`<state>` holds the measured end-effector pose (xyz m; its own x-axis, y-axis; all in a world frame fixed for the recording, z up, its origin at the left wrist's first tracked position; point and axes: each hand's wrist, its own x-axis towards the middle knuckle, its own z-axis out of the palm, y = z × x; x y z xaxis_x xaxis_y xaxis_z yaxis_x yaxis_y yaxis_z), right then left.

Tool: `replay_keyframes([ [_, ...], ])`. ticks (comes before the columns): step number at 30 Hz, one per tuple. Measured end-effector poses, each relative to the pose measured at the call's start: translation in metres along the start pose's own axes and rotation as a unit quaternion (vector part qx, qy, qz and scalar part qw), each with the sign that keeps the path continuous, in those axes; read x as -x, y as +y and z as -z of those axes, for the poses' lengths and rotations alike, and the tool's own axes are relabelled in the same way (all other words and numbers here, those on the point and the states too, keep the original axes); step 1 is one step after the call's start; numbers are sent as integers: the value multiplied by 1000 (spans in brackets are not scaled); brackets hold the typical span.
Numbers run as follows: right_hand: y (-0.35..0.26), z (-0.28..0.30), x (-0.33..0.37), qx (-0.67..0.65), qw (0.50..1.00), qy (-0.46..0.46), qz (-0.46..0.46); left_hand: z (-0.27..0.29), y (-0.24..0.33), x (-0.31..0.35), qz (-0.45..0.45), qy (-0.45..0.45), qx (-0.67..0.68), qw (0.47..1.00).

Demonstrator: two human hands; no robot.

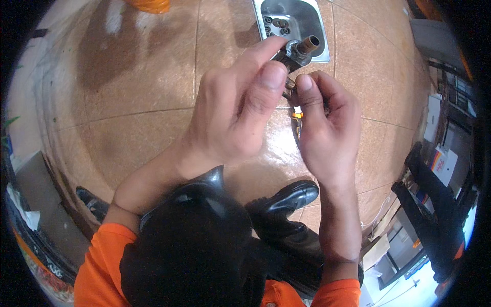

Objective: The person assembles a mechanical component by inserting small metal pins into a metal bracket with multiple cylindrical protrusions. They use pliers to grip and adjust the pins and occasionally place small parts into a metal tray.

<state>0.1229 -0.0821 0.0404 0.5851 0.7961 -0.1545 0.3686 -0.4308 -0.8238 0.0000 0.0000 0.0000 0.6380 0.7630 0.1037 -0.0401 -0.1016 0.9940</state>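
My left hand [230, 100] is wrapped round a dark metal fitting [297, 60], which looks like a valve body. A short brass-coloured threaded pipe end sticks out of its upper right. Thumb and fingers of my right hand [327, 128] are pinched together at the fitting's lower end, by a small brass-toned stem. Whatever sits between those fingertips is mostly hidden. Below the fitting, partly behind my right hand, lies a tool with a yellow-and-black handle [297, 125]. Just beyond my hands stands a shiny steel tray [323, 31] with several small dark round parts [279, 23] in it.
My black boots [289, 199] rest on the brown tiled floor [143, 138]. An orange object [151, 5] lies at the far left. To the right are a person's dark-trousered legs [434, 220] and a white box [442, 163]. A grey box-like object [48, 199] stands at left.
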Motion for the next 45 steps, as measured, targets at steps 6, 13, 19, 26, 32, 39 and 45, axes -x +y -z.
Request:
replay_keyframes([
  [6, -1, 10, -8, -115, 980, -82, -141, 3, -7, -8, -137, -11, -95, 986],
  [13, 1, 10, -8, -328, 880, -179, -292, 12, -16, -8, -130, -10, -61, 990],
  [19, 27, 15, -7, -421, 890, -91, -146, 23, -5, -20, 126, 80, 107, 983],
  [26, 12, 4, -4, -28, 981, 12, 190, 26, -14, -18, 182, 77, 220, 955],
  [32, 0, -3, 6, -22, 984, 9, 179, 18, -7, -16, 199, 56, 195, 959],
  [39, 12, -4, -2, -10, 968, 24, 248, 21, -9, -15, 201, 34, 171, 964],
  [45, 17, 1, -15, 152, 904, 80, 392, 20, -12, -13, 212, 18, 178, 961],
])
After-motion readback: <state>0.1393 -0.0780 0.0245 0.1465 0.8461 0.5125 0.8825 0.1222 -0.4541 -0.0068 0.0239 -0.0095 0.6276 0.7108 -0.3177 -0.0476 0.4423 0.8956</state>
